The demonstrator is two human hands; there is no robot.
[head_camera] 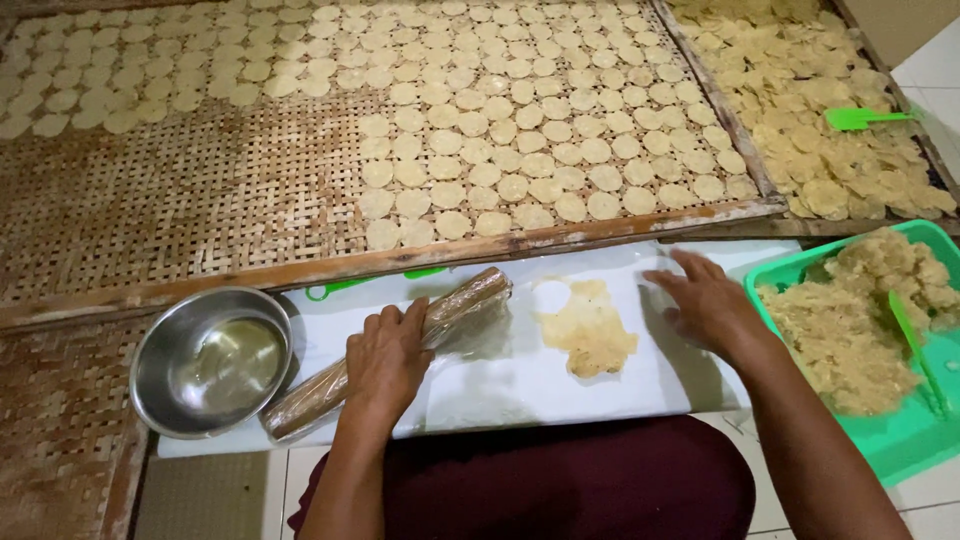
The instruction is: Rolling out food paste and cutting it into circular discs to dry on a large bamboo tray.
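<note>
Rolling looked finished: left hand [385,360] gripped the wrapped rolling pin [390,350] beside flattened dough [588,335] on the white board [520,385], right hand [705,300] lay open and empty; cutting rounds seemed due.

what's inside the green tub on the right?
The green tub holds a heap of pale crumbly dough with a green spatula stuck in it. The tub floor under the heap is covered; its right part runs out of frame.

The left hand [385,362] covered the middle of the plastic-wrapped wooden rolling pin [390,350]. The green plastic tub of dough [905,440] was cut by the right edge.
</note>
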